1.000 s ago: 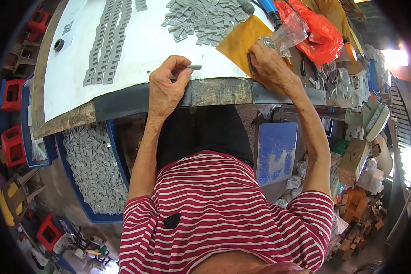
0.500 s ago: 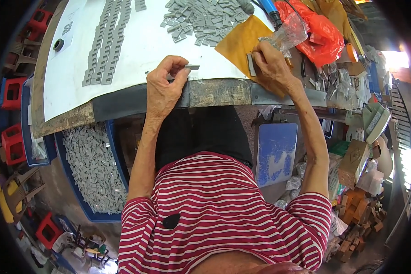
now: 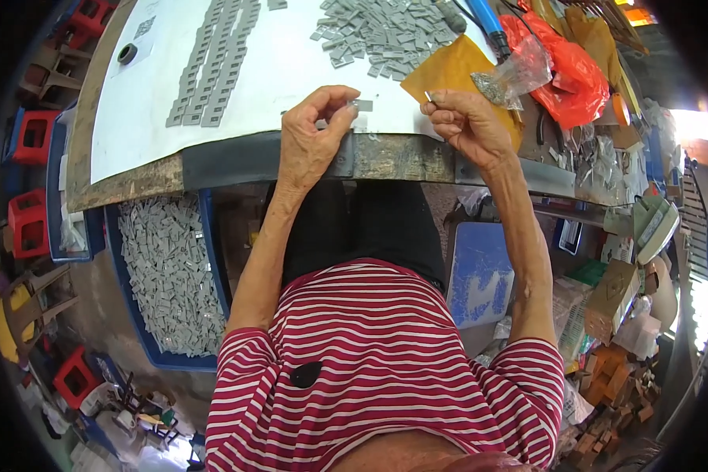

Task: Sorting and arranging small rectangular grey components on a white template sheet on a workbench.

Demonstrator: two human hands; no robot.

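My left hand (image 3: pixel 316 135) is closed in a pinch at the near edge of the white-covered table. Between its thumb and fingers is a small flat grey plastic piece (image 3: pixel 364 105), one end sticking out to the right. To the right, my right hand (image 3: pixel 473 126) pinches a tiny shiny metal piece (image 3: pixel 429 97), too small to name closer. Just beyond that hand lies a yellow-brown sheet (image 3: pixel 440 63) with a small clear bag of metal bits (image 3: pixel 492 85) on it. Loose grey pieces (image 3: pixel 385 35) form a pile farther back.
Long rows of grey pieces (image 3: pixel 220 63) lie at left, near a black ring (image 3: pixel 127 53). A red plastic bag (image 3: pixel 570 75), a blue-handled tool (image 3: pixel 489 20) and pliers (image 3: pixel 540 126) are at right. Below the table edge stands a blue bin of grey pieces (image 3: pixel 169 275).
The whole view has shifted slightly. My right hand has come off the yellow-brown sheet toward my left hand, a tiny metal piece now showing at its fingertips. My left hand still holds the grey piece.
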